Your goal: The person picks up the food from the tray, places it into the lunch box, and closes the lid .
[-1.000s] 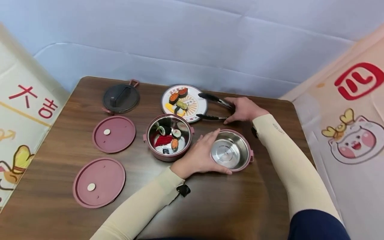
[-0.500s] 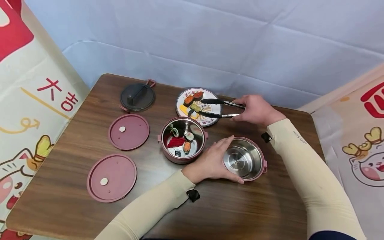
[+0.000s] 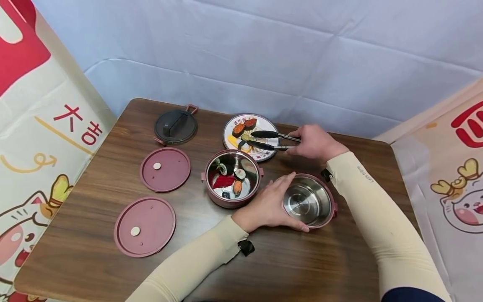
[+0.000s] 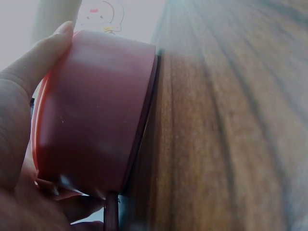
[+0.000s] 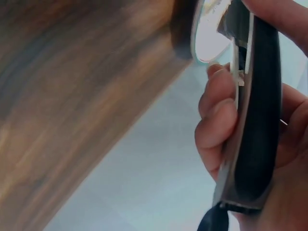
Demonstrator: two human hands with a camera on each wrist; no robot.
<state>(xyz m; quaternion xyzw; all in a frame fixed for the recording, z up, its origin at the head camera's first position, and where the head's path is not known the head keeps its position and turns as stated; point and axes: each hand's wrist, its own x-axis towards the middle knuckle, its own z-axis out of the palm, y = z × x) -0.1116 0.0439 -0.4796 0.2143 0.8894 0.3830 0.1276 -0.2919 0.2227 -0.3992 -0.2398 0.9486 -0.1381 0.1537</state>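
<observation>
My right hand (image 3: 315, 142) holds black-tipped metal tongs (image 3: 265, 134) over the round plate (image 3: 271, 156). The tongs' tips stand apart, one either side of a yellow-green topped sushi piece (image 3: 246, 137). In the right wrist view, fingers and thumb wrap the tongs' black handle (image 5: 260, 110). Also on the plate are orange-topped sushi rolls (image 3: 238, 129) and a yellow-topped piece (image 3: 232, 140). My left hand (image 3: 268, 205) grips the left side of a steel-lined pink lunch container (image 3: 307, 203), its inside bare. The left wrist view shows thumb and fingers around the container's outer wall (image 4: 96, 110).
A second pink container (image 3: 230, 203) left of my left hand holds several toy sushi pieces and a red piece. Two pink lids (image 3: 166, 170) lie at the left. Behind them is a dark lid (image 3: 175, 126) with pink clasps. A pale wall (image 3: 226, 63) stands behind the wooden table (image 3: 203, 251).
My right hand has carried the tongs leftward and in over the plate, their tips coming closer together around the yellow-green sushi piece. The left hand keeps its grip on the container. The head view has shifted.
</observation>
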